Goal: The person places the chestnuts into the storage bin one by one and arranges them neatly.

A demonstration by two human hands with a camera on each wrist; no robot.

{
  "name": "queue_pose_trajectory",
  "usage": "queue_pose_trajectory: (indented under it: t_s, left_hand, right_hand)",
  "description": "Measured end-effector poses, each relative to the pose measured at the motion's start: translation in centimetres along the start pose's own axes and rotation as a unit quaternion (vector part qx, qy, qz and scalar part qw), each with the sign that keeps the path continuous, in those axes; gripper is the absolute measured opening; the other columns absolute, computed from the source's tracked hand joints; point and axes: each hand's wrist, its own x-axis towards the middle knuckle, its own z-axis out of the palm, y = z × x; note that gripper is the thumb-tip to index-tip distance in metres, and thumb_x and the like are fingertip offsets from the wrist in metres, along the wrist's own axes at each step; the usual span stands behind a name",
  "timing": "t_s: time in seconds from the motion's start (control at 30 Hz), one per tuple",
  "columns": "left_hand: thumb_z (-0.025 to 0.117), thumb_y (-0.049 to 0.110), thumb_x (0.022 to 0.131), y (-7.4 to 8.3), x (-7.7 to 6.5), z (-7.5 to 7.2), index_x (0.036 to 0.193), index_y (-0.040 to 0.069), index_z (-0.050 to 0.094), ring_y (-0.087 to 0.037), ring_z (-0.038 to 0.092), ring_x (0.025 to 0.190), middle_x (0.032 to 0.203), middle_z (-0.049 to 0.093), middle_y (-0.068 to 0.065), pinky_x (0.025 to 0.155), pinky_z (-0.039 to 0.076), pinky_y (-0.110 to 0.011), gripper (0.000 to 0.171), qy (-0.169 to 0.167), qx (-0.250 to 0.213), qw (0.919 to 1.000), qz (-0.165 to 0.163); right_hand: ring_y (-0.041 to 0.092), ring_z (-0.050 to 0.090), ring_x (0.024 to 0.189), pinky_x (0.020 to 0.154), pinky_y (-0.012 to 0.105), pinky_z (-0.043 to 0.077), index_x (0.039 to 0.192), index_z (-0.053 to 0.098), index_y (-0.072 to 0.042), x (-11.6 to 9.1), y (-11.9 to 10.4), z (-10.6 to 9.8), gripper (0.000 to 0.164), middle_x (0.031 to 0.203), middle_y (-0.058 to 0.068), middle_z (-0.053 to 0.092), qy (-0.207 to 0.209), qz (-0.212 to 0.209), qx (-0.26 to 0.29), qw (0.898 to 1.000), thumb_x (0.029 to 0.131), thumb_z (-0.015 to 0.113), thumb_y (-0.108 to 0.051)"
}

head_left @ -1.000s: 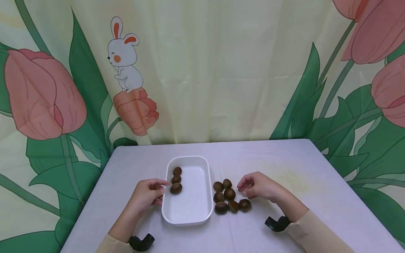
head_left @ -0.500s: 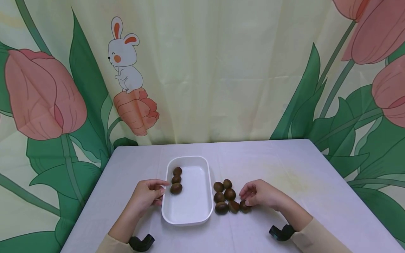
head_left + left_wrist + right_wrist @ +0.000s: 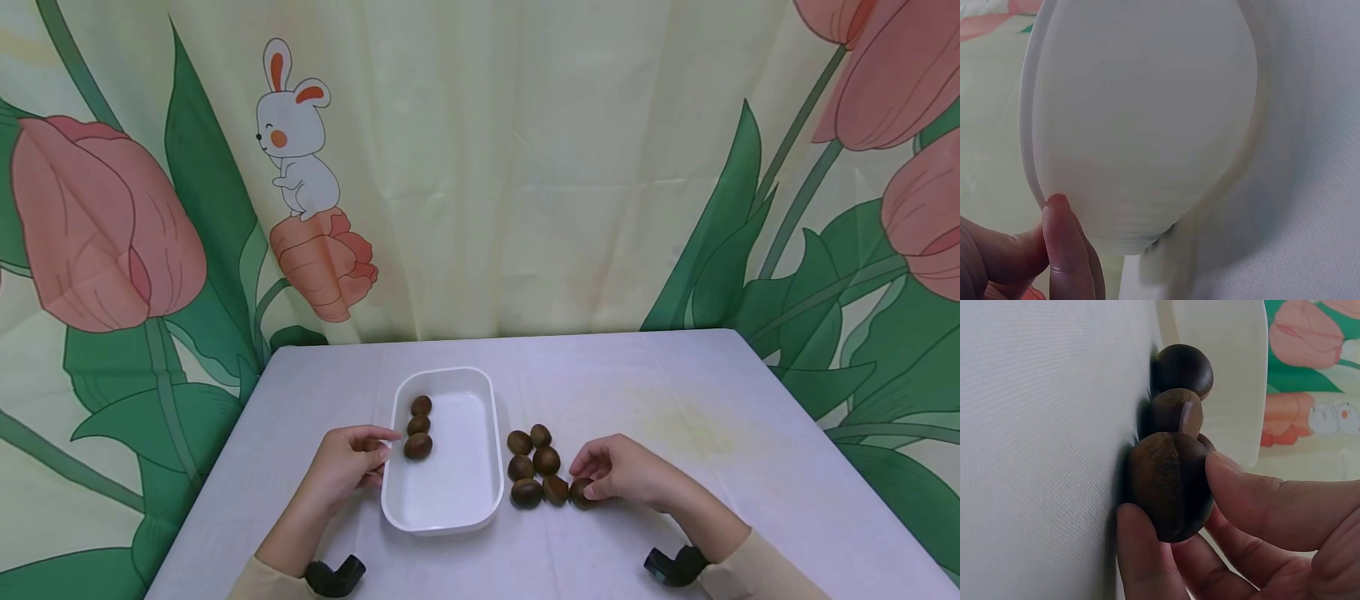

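Note:
A white rectangular tray [image 3: 450,500] holds a column of 3 brown chestnuts [image 3: 417,446] along its left side. My left hand [image 3: 347,460] pinches the tray's left rim; in the left wrist view the fingers [image 3: 1066,244] lie against the rim and outer wall. To the right of the tray, several more chestnuts [image 3: 547,460] are bunched together on the cloth. At that bunch's front right corner my right hand [image 3: 626,473] grips one chestnut [image 3: 1163,484] between thumb and fingers. This chestnut still sits at the cloth, beside the others.
A white cloth covers the table [image 3: 675,400]. Behind it hangs a curtain [image 3: 570,183] printed with tulips and a rabbit. Black wrist cameras are strapped below both hands, the left camera [image 3: 335,576] and the right camera [image 3: 677,567], close to the tabletop.
My right hand has come down and toward me from beside the back of the bunch, and now grips the front right chestnut. The left hand has stayed at the tray's rim.

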Motion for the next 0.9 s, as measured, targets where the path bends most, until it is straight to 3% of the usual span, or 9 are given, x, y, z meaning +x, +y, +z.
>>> queue_pose_trajectory:
  t_s: [0.47,0.9]
  left_hand:
    - [0.073,-0.004,0.096,0.1,0.0,0.2,0.119,0.006,0.081,-0.021,0.067,0.069,0.094,0.068,-0.013,0.058,0.061,-0.029,0.026,0.002,0.003,1.0,-0.004]
    - [0.073,-0.006,0.096,0.4,-0.1,0.4,0.118,0.004,0.081,-0.021,0.067,0.068,0.093,0.067,-0.013,0.057,0.061,-0.028,0.026,-0.002,-0.001,1.0,-0.004]
  right_hand:
    - [0.022,0.061,0.087,0.071,0.027,0.055,0.105,0.076,-0.005,-0.4,-0.4,-0.2,0.025,0.094,0.006,0.073,0.026,-0.01,-0.031,0.999,0.083,0.085,0.003]
    - [0.023,0.061,0.088,0.07,0.03,0.056,0.103,0.076,-0.008,-0.1,-2.4,-0.5,0.023,0.092,0.006,0.07,0.034,-0.018,-0.035,0.999,0.083,0.084,0.0]
